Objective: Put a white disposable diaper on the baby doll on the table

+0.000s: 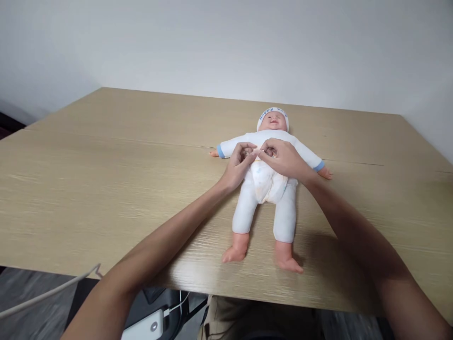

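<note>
A baby doll [286, 231] in a white suit with blue cuffs and a lettered white cap lies on its back, feet toward me. Around its hips is a white diaper [266, 182] with faint coloured prints. My left hand [242, 163] and my right hand [281, 156] meet over the doll's belly at the diaper's upper edge. Thumbs and fingers of both hands are pinched together there, seemingly on the diaper's waistband. The exact bit between the fingertips is partly hidden by the hands.
The doll rests on a wide light wooden table [106, 189] with a seam across it. Behind stands a pale wall [226, 52]. Below the front edge are a white power bank [146, 326] with a cable, and a pale cord [46, 295] at left.
</note>
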Motion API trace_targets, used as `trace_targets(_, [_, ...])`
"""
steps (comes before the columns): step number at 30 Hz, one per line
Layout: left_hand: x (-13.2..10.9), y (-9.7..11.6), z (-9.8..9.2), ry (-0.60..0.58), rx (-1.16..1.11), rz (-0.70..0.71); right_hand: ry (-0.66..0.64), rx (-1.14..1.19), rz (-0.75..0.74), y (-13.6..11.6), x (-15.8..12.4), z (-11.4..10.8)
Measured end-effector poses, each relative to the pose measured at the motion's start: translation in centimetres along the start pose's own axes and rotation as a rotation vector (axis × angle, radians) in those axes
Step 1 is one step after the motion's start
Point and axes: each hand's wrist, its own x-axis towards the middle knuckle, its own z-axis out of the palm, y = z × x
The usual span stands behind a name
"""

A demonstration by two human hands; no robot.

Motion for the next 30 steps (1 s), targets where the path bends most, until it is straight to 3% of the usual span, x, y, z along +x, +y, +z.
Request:
trace_targets(5, [-0.4, -1.3, 0.2, 0.122, 0.089, 0.034, -0.006, 0.039, -0.019, 0.0, -0.2, -0.7])
trace_targets(11, [-0.2, -1.8, 0.3, 0.181, 0.043, 0.064, 0.037, 0.052, -0.061, 0.2, 0.0, -0.1])
trace_targets(13, [-0.3, -1.2, 0.3, 0.230, 0.067, 0.086, 0.094, 0.056, -0.064, 0.3, 0.1, 0.1])
trace_targets(17, [-2.5, 2.0, -0.2, 0.311, 0.217, 0.203, 0.347, -0.049, -0.181, -1.2, -1.9, 0.0])
trace_targets(19, [-4.7, 3.9, -0.8, 0.220, 0.259, 0.279, 0.380, -0.091, -0.275, -2.7, -4.8, -0.2])
trace_targets(20, [-6.0, 4.6, -1.2, 0.120, 0.277, 0.314, 0.326, -0.089, -0.322, -3.5, -6.7, -0.2])
trace_targets(23, [-9.6, 5.4, -2.5, -0.240, 0.456, 0.405, -0.006, -0.056, -0.437, -4.8, -12.4, 0.2])
trace_targets(25, [-11.1, 5.1, -3.1, -0.382, 0.646, 0.452, -0.172, -0.100, -0.427, -4.3, -15.3, 0.5])
trace_targets(27, [-11.8, 4.4, -3.5, -0.397, 0.787, 0.450, -0.214, -0.134, -0.360, -3.0, -16.9, 0.6])
trace_targets(30, [-11.4, 3.9, -3.2, -0.365, 0.842, 0.322, -0.139, -0.117, -0.180, -1.0, -17.1, 0.1])
